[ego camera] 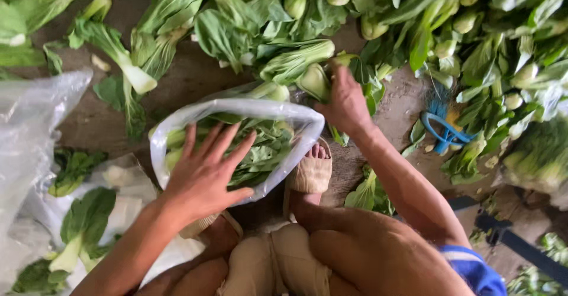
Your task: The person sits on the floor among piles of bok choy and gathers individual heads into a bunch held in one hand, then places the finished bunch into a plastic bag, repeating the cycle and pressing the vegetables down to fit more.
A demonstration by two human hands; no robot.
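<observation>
A clear plastic bag stands open on the ground between my feet, filled with green bok choy leaves. My left hand lies flat with fingers spread on the leaves at the bag's mouth. My right hand reaches past the bag's far rim and grips a bok choy head at the edge of the big pile.
Loose bok choy covers the ground at the back and right. Another clear plastic bag lies at the left, with leaves on white plastic below it. A blue string loop lies at the right. My sandalled foot is beside the bag.
</observation>
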